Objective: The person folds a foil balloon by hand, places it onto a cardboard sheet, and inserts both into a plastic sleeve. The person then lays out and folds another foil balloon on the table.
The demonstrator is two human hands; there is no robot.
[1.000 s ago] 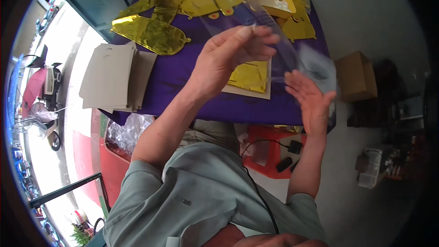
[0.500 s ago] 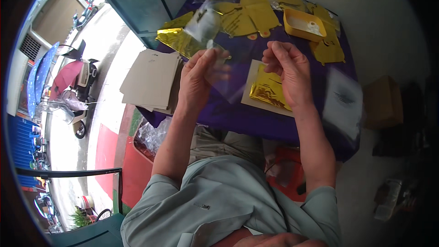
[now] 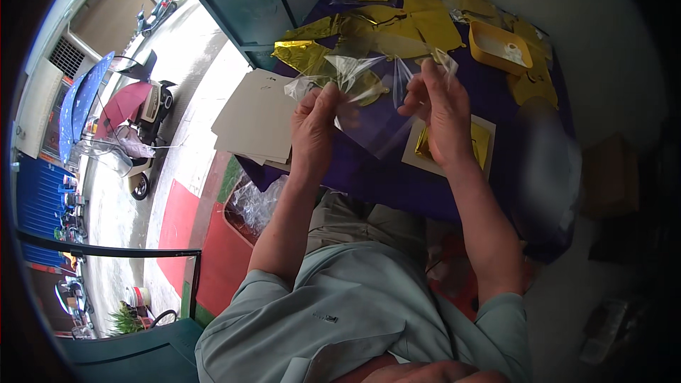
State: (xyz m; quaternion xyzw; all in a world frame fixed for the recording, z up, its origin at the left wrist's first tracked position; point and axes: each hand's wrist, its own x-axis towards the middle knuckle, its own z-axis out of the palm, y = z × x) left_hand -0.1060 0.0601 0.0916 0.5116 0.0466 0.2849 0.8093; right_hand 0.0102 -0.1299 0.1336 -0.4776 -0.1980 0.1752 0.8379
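Over the table, my left hand (image 3: 314, 124) is closed on one upper side of a clear plastic bag (image 3: 372, 133). My right hand (image 3: 445, 113) pinches the bag's other upper side, so the thin film hangs stretched and creased between them. Below my right wrist lies a folded gold foil sheet (image 3: 482, 143) on a pale card (image 3: 417, 159), partly hidden by my forearm. Left of my left hand sits a stack of pale cards (image 3: 250, 117). Flat gold foil balloons (image 3: 433, 25) are spread behind the bag.
A purple cloth (image 3: 355, 179) covers the table. A yellow tray (image 3: 496, 53) with something white inside stands at the back right. Blurred clear plastic bags (image 3: 543, 170) lie at the right edge. Crumpled clear plastic (image 3: 257, 202) fills a bin at lower left. A parked scooter (image 3: 145, 124) stands outside.
My right hand has come to the plastic bag and now grips it too. The film has spread wider between my hands. The whole view has shifted slightly.
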